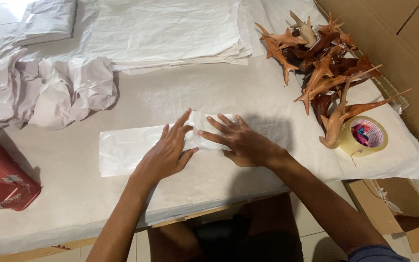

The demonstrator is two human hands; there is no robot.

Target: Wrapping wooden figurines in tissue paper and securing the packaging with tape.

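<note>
Both hands lie flat on a long strip of thin white wrapping paper (132,148) in the middle of the paper-covered counter (73,204). The left hand (166,153) presses down with fingers (180,121) spread and straight, gripping nothing; just past its fingertips the paper bunches up into a small lump. The right hand (243,143) lies palm down too, its fingers (219,123) splayed over that same lump, open and pinning rather than holding. Whether anything is inside the bunched paper cannot be told.

By the look of it, the wrapping is midway: the end of the strip under the fingers is folded over, while the long flat part running off to the left of the left hand is still unrolled.

Well beyond the right fingers sits a heap of brown carved wooden fish-like figures with pointed fins (323,63), all unwrapped, and just beside it a roll of clear packing tape (364,137). Far ahead of the fingers lies a stack of flat white paper sheets (170,29); off to the left, a crumpled mass of white paper (44,90) and a red case (1,179) at the counter's edge. Cardboard boxes (394,34) stand on the right, over a pale tiled floor.
</note>
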